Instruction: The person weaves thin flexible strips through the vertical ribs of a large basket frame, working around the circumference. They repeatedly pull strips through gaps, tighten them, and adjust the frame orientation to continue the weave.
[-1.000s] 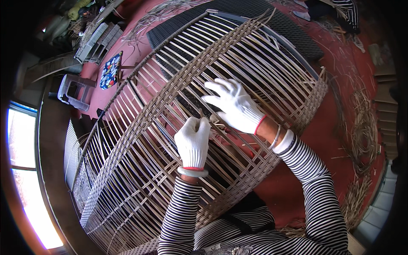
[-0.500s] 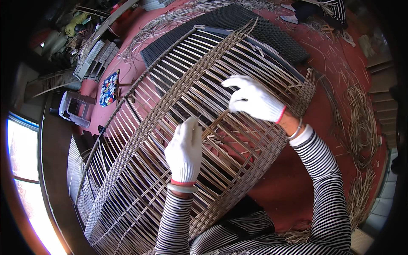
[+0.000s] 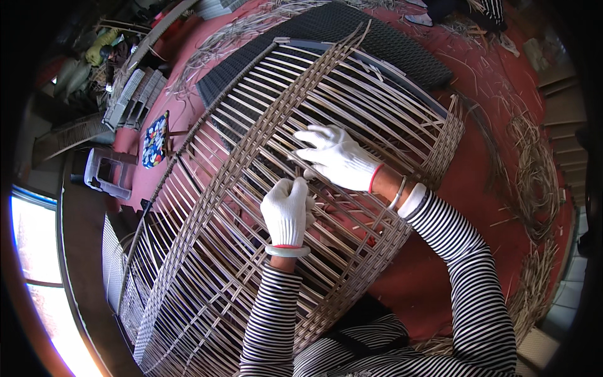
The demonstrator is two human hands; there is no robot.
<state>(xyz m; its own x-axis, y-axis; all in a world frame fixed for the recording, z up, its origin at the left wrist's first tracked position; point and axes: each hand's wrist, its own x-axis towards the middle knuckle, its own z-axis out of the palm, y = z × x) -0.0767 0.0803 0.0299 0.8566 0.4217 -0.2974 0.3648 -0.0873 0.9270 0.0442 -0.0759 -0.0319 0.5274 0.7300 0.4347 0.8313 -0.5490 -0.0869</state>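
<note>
Nearest, striped sleeves rising from the lower edge. Left hand (image 3: 286, 212) in a white glove, fingers clenched around a thin strand at the middle of the wicker frame (image 3: 207, 251). Right hand (image 3: 339, 159) just beyond, also gloved, fingers spread loose and flat on the ribs, grasping nothing. Frame large, curved like a cage, lying across the lap and over the red floor (image 3: 496, 94): pale parallel ribs, one woven diagonal band, woven rim at right. Farther, dark woven mat (image 3: 377, 38) under its far end, loose strips (image 3: 534, 176) scattered at right.
</note>
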